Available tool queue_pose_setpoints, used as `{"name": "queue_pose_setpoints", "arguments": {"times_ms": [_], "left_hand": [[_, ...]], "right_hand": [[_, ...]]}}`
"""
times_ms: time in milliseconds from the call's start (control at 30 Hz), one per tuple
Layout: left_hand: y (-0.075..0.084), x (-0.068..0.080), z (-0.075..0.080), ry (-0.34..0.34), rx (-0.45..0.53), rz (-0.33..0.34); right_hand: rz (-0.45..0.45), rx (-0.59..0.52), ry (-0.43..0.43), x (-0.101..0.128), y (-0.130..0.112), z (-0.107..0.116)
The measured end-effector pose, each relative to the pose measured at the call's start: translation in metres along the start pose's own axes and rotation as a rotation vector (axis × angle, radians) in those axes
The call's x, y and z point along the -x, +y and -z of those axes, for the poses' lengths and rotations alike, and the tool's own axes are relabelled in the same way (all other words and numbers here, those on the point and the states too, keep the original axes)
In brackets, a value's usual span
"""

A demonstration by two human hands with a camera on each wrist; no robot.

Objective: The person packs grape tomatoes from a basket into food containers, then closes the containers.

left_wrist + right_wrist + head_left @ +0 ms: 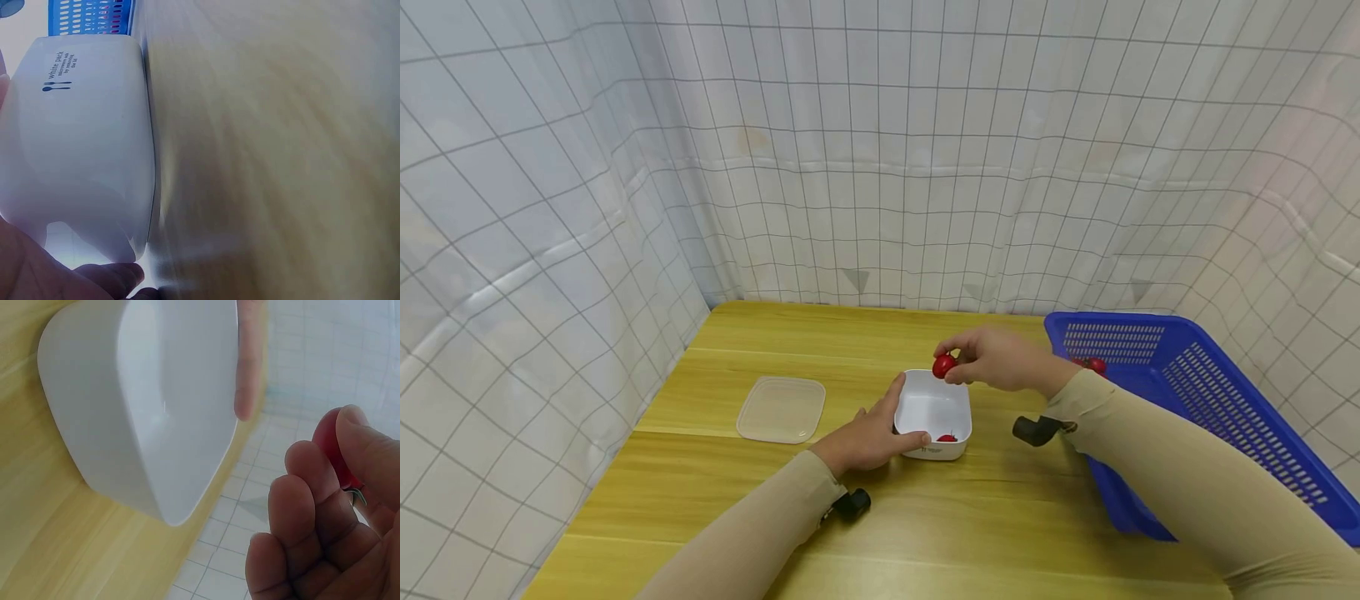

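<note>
My right hand pinches a red cherry tomato between thumb and fingertips, over the far right rim of a white square container. A bit of its green stem shows in the right wrist view. On the table, that container is held at its left side by my left hand, thumb across the near rim and fingers along the left wall. Another cherry tomato lies inside near the front wall, partly hidden by the rim. Small printed lettering marks the container's outer wall in the left wrist view.
To the right stands a blue slotted basket, partly behind my right sleeve, with red tomatoes at its far left. A translucent square lid lies flat on the wooden table at left. Gridded white curtains enclose the far side.
</note>
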State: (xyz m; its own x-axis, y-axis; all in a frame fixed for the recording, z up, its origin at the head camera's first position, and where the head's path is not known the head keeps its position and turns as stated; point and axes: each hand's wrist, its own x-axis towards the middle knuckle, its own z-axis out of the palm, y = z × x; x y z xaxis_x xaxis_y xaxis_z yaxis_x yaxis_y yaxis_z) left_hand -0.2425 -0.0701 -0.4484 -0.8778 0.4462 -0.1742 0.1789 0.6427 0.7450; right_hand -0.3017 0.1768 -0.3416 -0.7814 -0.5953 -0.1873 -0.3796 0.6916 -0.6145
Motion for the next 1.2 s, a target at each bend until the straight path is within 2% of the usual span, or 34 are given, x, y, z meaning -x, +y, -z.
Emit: {"name": "queue_pose_setpoints", "arguments": {"times_ms": [900, 1200], "left_hand": [[-0.001, -0.001, 0.0, -0.012, 0.011, -0.004], [-0.001, -0.001, 0.0, -0.014, 0.012, -0.002]], "right_hand": [[0.078, 0.054, -0.025, -0.005, -0.008, -0.012], [0.097, 0.039, -0.035, -0.006, -0.009, -0.014]]}}
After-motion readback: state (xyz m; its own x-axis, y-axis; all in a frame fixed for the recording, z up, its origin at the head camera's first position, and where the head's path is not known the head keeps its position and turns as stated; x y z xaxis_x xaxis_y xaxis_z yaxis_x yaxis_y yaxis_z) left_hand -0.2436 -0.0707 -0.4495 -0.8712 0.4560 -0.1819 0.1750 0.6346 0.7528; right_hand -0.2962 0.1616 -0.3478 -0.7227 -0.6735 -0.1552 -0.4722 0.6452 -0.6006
